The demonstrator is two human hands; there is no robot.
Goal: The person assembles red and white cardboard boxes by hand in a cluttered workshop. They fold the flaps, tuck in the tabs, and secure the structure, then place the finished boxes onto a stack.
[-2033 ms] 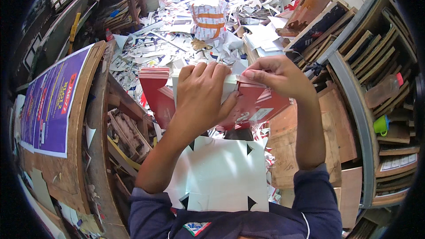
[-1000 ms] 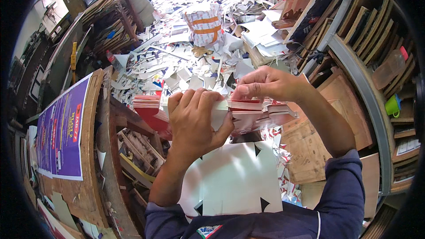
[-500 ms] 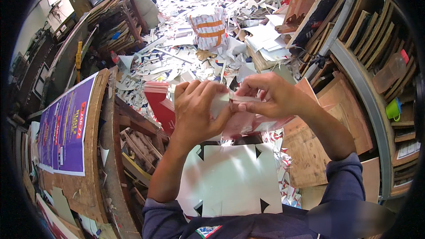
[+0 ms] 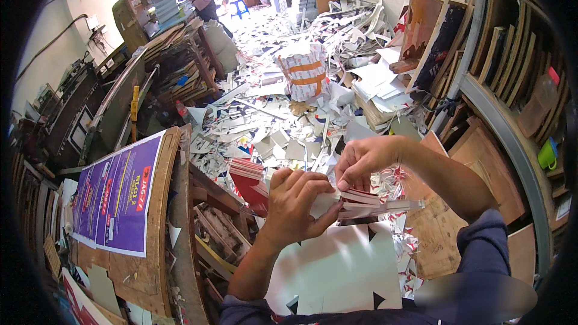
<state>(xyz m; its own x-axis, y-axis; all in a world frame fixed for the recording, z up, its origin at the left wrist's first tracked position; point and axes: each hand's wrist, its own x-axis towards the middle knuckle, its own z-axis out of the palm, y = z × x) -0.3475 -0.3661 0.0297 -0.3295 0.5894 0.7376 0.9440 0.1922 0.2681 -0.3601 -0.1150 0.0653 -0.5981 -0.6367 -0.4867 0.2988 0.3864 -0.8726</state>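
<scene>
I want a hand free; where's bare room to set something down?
On the left table, bare wood lies below the purple poster, beside the grey card. The white sheet, between the left hand and navy shirt, is bare too. Crowded: the paper scraps spread ahead, and the right shelf, packed with boards.

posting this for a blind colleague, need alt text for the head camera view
A person's left hand grips a stack of red and white cards while the right hand is at its upper edge, with a white notched sheet nearer the body. Paper scraps spread beyond, and a purple poster lies on a wooden bench at left.
</scene>
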